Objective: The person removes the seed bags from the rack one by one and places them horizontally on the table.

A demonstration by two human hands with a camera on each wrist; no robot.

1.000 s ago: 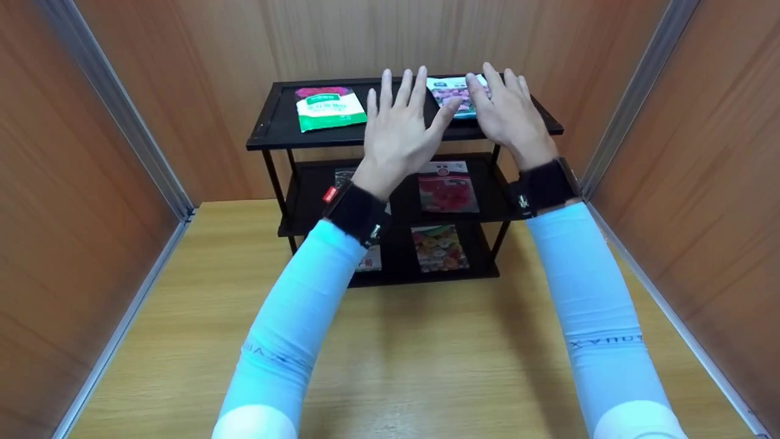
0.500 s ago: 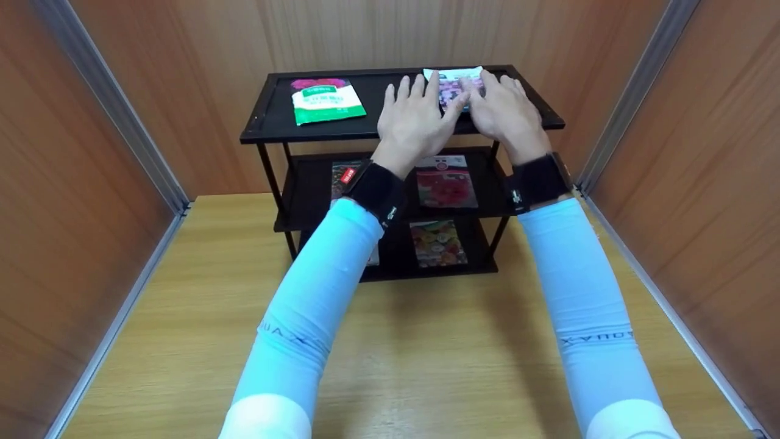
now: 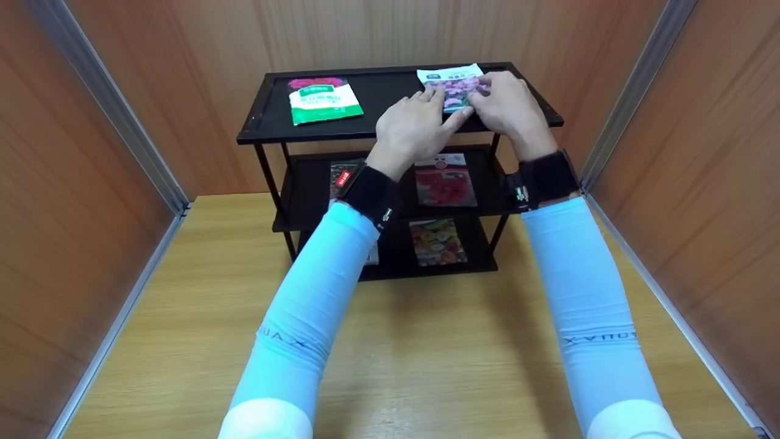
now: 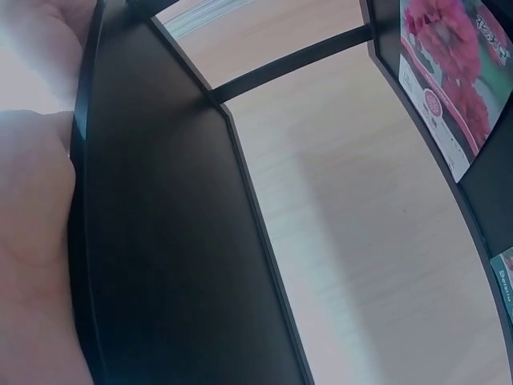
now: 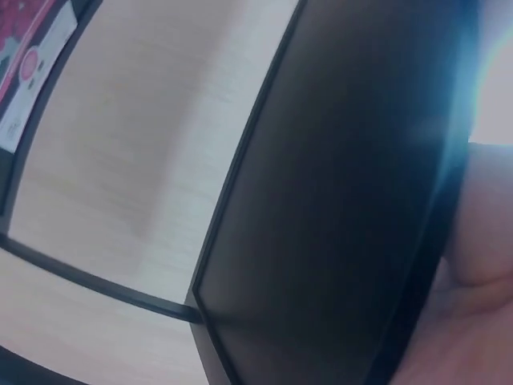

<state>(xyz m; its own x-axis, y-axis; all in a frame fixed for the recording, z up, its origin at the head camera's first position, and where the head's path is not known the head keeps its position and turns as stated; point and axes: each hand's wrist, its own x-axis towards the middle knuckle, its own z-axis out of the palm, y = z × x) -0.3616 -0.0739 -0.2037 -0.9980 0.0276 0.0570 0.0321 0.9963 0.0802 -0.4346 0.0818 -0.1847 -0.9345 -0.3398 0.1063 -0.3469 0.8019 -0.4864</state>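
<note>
A seed packet with purple flowers (image 3: 456,87) lies at the right of the black rack's top shelf (image 3: 390,86). My right hand (image 3: 507,103) has its fingers bent at the packet's right side, thumb and index pinching the edge. My left hand (image 3: 411,125) rests its fingertips on the lower left of the same packet, thumb stretched out along its near edge. Both wrist views show mostly the underside of the top shelf, with part of the left hand (image 4: 32,208) and part of the right hand (image 5: 481,265) at its edge; the fingertips are hidden there.
A green and white packet with a pink flower (image 3: 325,101) lies at the top shelf's left. The middle shelf bears a red flower packet (image 3: 446,183) and a dark one (image 3: 342,172); the bottom shelf has a colourful packet (image 3: 437,242). Wooden walls (image 3: 682,146) enclose the rack.
Both hands have come down from above the top shelf onto the purple-flower packet, their fingers bending from straight. The packet sits slightly further left. The camera view has shifted a little.
</note>
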